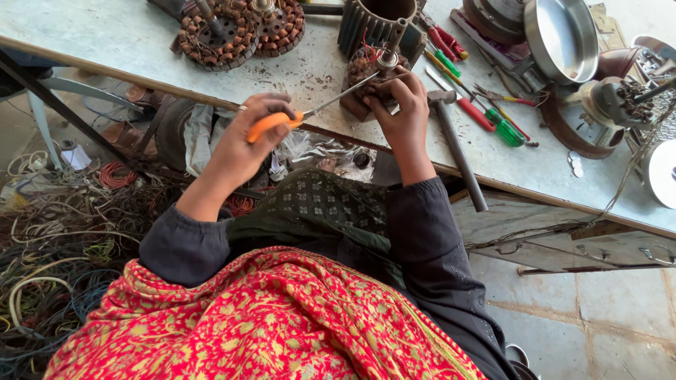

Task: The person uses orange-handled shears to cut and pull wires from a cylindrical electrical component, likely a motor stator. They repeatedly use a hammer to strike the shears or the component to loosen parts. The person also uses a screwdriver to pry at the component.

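The left hand [246, 141] is closed around the orange handles of a pair of scissors [310, 112]. Their long axis runs toward two o'clock, and the blade tips reach the copper coil [362, 74], which sits near the bench [105, 35] edge at about twelve o'clock from the person. The right hand [401, 105] is nearer: it grips the coil from the five o'clock side, fingers curled on its windings. A hammer [454, 141] lies just beside that wrist.
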